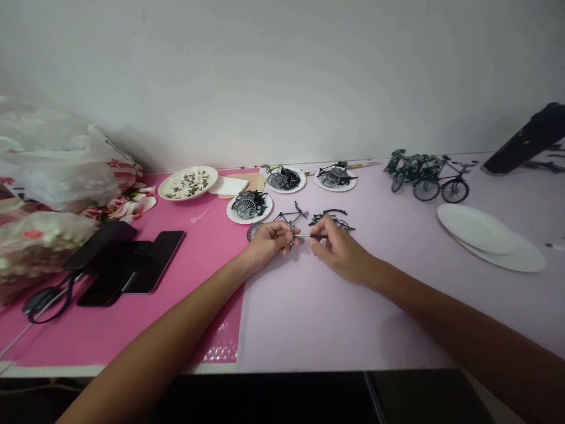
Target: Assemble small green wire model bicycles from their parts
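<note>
My left hand (pixel 272 242) pinches a small dark bicycle frame (pixel 286 220) near the middle of the table; a spoked wheel (pixel 252 232) shows at its left. Closed round the dark handle of a thin screwdriver (pixel 318 236), my right hand (pixel 338 247) holds the metal shaft pointing left, its tip at the fingers of my left hand. Loose dark bicycle parts (pixel 336 219) lie just behind my right hand. Plates with wheels and black parts stand farther back: one left (pixel 233 213), one in the middle (pixel 301 184), one right (pixel 338 187).
Several small bicycles (pixel 427 176) stand at the back right, near white oval plates (pixel 521 253) and a black cylinder (pixel 525 139). A bowl of small pieces (pixel 165 191), phones (pixel 154 262), a black box (pixel 99 244) and plastic bags (pixel 62 156) are on the left.
</note>
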### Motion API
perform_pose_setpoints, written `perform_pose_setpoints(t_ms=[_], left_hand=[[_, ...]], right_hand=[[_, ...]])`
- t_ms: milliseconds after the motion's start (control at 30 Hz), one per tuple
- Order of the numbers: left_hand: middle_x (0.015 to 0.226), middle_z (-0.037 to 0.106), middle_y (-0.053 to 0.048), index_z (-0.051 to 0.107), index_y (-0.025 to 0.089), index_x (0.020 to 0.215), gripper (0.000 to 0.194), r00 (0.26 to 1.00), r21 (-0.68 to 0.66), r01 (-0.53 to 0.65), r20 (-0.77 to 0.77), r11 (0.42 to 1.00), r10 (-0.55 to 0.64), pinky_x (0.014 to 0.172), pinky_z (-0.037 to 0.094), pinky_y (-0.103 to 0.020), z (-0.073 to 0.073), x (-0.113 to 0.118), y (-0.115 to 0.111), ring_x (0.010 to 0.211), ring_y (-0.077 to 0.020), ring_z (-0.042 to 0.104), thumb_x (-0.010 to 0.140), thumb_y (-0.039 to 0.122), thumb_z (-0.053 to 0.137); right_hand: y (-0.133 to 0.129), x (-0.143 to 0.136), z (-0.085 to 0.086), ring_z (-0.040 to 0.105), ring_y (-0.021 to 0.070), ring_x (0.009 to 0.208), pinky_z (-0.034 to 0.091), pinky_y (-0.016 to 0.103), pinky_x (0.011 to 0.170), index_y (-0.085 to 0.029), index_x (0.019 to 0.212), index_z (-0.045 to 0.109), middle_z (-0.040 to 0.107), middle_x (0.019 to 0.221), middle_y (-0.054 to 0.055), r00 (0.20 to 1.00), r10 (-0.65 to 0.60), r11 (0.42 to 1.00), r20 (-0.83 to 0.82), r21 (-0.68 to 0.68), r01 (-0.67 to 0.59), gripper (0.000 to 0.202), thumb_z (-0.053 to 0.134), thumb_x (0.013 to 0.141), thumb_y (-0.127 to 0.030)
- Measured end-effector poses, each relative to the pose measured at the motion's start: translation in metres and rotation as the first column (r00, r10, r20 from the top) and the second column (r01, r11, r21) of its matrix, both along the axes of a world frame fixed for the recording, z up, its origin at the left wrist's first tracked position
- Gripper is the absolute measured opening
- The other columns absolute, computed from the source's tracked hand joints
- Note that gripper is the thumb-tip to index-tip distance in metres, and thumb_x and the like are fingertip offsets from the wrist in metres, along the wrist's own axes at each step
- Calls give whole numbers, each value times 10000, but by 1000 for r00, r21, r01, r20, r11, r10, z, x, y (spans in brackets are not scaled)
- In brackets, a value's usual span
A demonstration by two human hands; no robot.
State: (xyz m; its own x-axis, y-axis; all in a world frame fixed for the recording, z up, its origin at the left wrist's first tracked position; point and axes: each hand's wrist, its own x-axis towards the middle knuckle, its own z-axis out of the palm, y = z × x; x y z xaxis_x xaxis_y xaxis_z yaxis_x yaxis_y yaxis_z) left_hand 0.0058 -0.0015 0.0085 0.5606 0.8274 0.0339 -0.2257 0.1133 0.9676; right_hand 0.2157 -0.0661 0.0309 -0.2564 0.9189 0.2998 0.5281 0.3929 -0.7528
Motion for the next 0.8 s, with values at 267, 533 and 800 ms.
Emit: perform_pose_setpoints(t_ms=[267, 533, 800], left_hand=[[756, 728, -40, 589, 140, 755, 516, 1000, -6, -29, -2, 1000, 29, 483, 373, -201, -1, 0, 1, 461, -44, 500, 645, 472, 968], [733, 728, -46, 583, 141, 737, 535, 997, 45, -63, -45, 997, 65, 467, 399, -205, 0, 2, -2, 458, -56, 517, 651, 517, 954], [798, 749, -84, 608, 132, 723, 517, 997, 76, -37, -63, 996, 42, 469, 427, -220, -1, 3, -3, 500, -76, 552, 637, 496, 965]], right_hand=[[3, 6, 6, 620, 176, 638, 453, 314, 613, -249, 978, 460, 676, 757, -6, 993, 99, 992, 60, -87, -94, 148, 497, 1045, -376], [6, 9, 4, 629, 164, 613, 453, 296, 609, -250, 897, 464, 672, 693, -17, 992, 110, 987, 53, -120, -103, 234, 458, 1074, -401], [6, 5, 7, 504, 125, 445, 406, 287, 585, -241, 696, 449, 549, 508, -51, 991, 68, 993, 119, -105, -55, 435, 387, 1089, -416]])
